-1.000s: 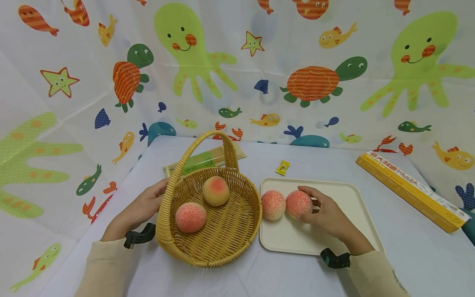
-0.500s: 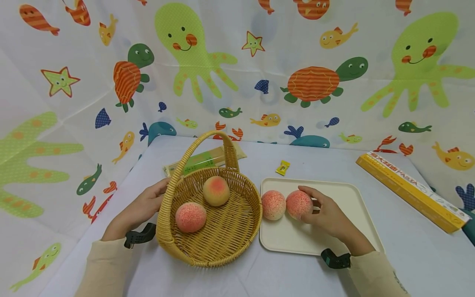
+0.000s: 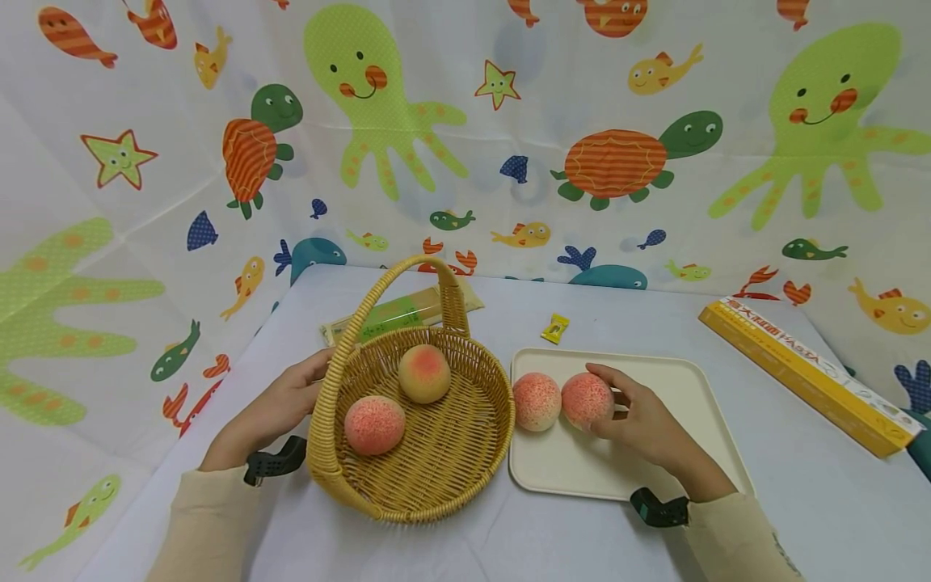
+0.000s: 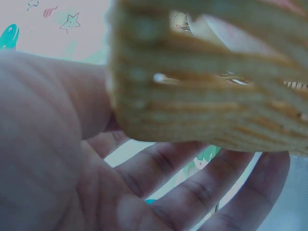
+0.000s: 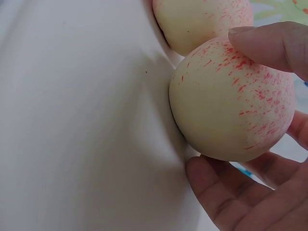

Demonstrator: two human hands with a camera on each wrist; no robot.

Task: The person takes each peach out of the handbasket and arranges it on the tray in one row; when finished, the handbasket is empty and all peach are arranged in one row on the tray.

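My right hand [image 3: 640, 416] grips a pink-speckled peach [image 3: 586, 400] on the cream tray [image 3: 582, 473]. In the right wrist view, the thumb lies on one side of that peach [image 5: 231, 106] and the fingers curl around the other. Right beside it on the tray sits a second speckled peach [image 3: 537, 402]. Two more peaches are inside the yellow wicker basket [image 3: 444, 501]: a pink one [image 3: 374, 425] and a yellow-orange one [image 3: 425, 373]. Against the basket's left outer side rests my left hand [image 3: 287, 396], its fingers extended along the woven wall [image 4: 192, 110] in the left wrist view.
Behind the basket lies a long pack with a green label [image 3: 400, 315], partly hidden by the arched handle [image 3: 364, 311]. A small yellow wrapped candy [image 3: 555, 328] is beyond the tray. At the right, a long yellow pasta box [image 3: 807, 376] lies at an angle.
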